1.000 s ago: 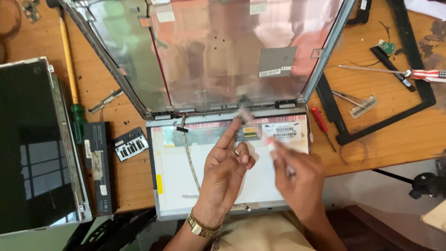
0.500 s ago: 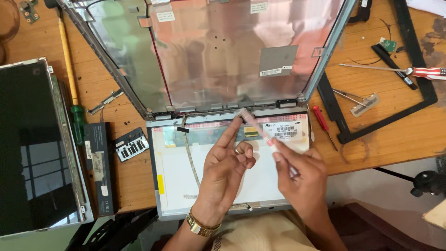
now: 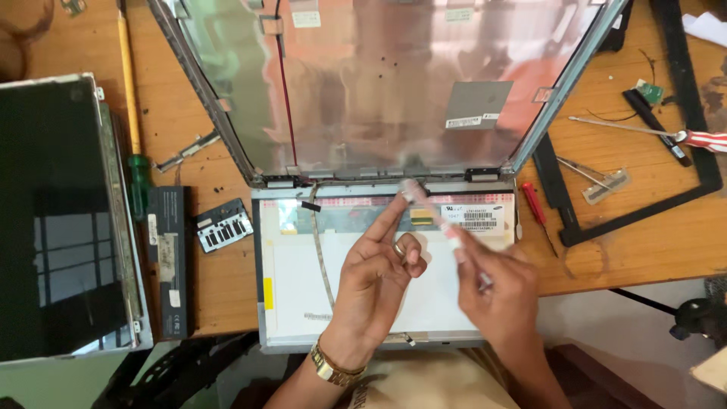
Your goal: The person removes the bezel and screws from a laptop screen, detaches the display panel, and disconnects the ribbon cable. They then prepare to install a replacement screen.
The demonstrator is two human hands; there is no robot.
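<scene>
— Wooden table (image 3: 204, 295): white panel (image 3: 303, 288) lies face-down at the near edge, below the open lid (image 3: 394, 83).
— Hands?
— Left hand (image 3: 379, 276): forefinger out, rest curled. Right hand (image 3: 496, 291): clamped on a clear strip (image 3: 432, 212). Screwdrivers flank.

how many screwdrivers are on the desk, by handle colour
green handle: 1
red handle, small: 1
red and white striped handle: 1
total: 3
</scene>
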